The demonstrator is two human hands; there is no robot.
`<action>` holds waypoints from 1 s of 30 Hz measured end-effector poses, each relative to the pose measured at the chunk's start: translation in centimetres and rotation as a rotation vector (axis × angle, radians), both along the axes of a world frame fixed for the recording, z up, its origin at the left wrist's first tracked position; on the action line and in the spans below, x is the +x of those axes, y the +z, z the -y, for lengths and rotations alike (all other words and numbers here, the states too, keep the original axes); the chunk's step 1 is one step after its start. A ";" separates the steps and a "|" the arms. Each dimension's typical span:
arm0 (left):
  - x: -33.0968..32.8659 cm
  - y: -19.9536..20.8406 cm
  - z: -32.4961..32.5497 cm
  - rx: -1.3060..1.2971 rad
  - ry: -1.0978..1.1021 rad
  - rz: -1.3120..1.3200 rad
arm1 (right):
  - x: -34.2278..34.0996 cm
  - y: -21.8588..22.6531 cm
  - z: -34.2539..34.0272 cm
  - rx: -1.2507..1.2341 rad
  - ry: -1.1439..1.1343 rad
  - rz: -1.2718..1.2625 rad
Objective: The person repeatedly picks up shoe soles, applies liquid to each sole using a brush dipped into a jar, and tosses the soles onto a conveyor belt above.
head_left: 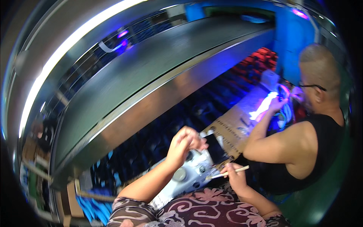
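My right hand point(236, 177) is closed around a thin pale stick point(241, 169), whose far end points left over a white surface with several round, knob-like parts point(196, 166). My left hand point(184, 145) is raised above the same surface, its fingers curled inward. Motion blur hides what those fingers hold, if anything. Just right of my left fingertips lies a dark, flat rectangular piece point(214, 148). Small light-coloured bits, too blurred to name, lie between the dark piece and my right hand.
A long dark conveyor belt point(159, 60) with a metal side rail point(159, 102) runs diagonally ahead. On my right a co-worker point(298, 147) sits close, hands in bright violet light. Brown printed cardboard point(232, 128) covers the bench between us. Blue material point(94, 210) hangs at lower left.
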State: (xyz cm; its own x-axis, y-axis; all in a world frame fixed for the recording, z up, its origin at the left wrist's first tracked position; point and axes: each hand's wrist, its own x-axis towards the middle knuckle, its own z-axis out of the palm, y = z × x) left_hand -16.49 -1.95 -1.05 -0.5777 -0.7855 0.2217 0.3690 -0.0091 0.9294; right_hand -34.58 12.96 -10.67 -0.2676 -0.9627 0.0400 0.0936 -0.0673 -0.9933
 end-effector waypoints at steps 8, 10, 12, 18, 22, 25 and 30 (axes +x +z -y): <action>31.0 -9.4 -21.1 0.343 0.416 0.534 | 10.3 0.8 3.6 -0.263 0.282 -0.041; 34.9 -8.8 -25.5 0.081 0.903 0.942 | 13.7 1.9 5.0 -0.328 0.496 -0.085; 39.2 -8.1 -29.1 0.107 1.453 1.093 | 18.7 4.1 5.7 -0.363 0.721 -0.224; 56.4 -10.0 -35.8 0.188 2.000 0.921 | 31.9 6.8 6.7 -0.355 1.186 -0.645; 61.3 -15.5 -36.9 0.625 1.677 0.750 | 39.7 5.8 5.3 -0.473 1.314 -0.740; 61.8 -17.6 -35.8 0.713 1.739 0.656 | 44.9 4.6 4.0 -0.400 1.446 -0.827; 61.5 -18.4 -34.9 0.628 1.625 0.656 | 51.8 0.8 1.6 -0.272 1.563 -0.913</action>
State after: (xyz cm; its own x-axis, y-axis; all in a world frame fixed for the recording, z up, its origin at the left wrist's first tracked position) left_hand 45.01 32.92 -19.41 0.8675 -0.4543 -0.2026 -0.0048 -0.4150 0.9098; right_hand 17.20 11.33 -9.87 0.9584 -0.2226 -0.1785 -0.2798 -0.6095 -0.7418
